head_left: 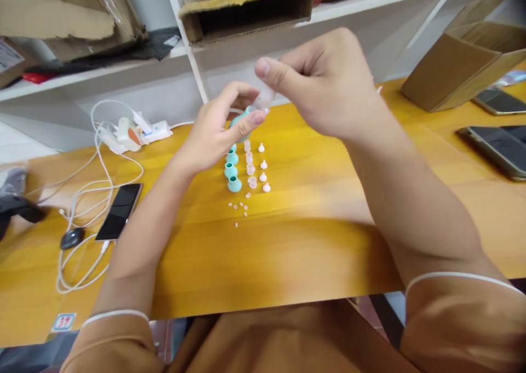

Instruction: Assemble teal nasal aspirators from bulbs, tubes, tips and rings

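My left hand (219,124) is curled around a teal rubber bulb (241,122), largely hidden by the fingers and thumb. A cloudy translucent plastic piece (265,96) juts from between that thumb and fingertips, blurred. Just above, my right hand (324,82) is closed in a pinch at the piece's upper end; its fingertips are mostly hidden. Below the hands, several small teal bulbs (234,184) stand in a column, open mouths up. Beside them run a column of pale pink cup-like parts (252,182) and one of small pink cone-shaped tips (267,188). Tiny pale pieces (235,206) lie scattered nearer me.
On the left of the wooden table (287,263) lie a phone (119,211), tangled white cables (84,198), a round black object (72,238) and a power strip (158,131). A cardboard box (460,61) and two more phones (499,148) are at right. Shelves hold cardboard behind.
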`<state>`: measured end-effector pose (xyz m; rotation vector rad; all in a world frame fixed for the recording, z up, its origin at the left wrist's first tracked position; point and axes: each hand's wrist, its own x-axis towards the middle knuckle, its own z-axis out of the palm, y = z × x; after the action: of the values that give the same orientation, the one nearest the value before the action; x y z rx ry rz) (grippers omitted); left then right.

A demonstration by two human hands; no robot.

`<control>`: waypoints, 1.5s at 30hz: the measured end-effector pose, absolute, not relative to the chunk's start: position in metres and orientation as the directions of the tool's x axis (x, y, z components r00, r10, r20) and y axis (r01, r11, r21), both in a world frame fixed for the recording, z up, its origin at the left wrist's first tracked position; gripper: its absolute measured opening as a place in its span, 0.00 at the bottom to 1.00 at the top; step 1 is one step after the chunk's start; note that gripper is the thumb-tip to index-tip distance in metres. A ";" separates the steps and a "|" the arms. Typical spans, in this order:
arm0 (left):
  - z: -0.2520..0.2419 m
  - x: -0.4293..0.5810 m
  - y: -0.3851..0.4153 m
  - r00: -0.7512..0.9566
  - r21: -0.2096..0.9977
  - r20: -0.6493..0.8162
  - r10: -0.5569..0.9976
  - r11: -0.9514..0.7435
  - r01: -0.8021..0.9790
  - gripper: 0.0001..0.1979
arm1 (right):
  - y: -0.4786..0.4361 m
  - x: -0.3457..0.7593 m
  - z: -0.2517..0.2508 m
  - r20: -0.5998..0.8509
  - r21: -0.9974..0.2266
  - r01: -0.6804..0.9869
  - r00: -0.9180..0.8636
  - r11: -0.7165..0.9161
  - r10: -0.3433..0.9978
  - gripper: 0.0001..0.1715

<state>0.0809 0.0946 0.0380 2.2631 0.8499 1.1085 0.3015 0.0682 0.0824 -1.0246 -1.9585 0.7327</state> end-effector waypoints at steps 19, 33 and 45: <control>0.048 0.054 0.105 0.594 0.747 0.315 0.741 -0.580 0.327 0.15 | 0.071 0.283 0.070 0.367 -0.788 0.335 -0.419 0.517 0.831 0.28; 0.062 0.046 0.077 0.741 0.454 -0.552 0.382 -0.608 0.651 0.11 | 0.102 0.305 0.063 0.516 -0.851 -0.164 -0.443 0.500 0.733 0.33; -0.016 0.056 0.026 0.673 0.099 -0.431 0.602 -0.709 0.698 0.12 | 0.124 0.318 0.048 0.095 -0.513 0.611 -0.657 0.603 0.748 0.37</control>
<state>0.0562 0.0260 -0.0165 2.6327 1.0435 -0.5435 0.3184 0.1237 0.0476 -1.1051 -2.5321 0.6441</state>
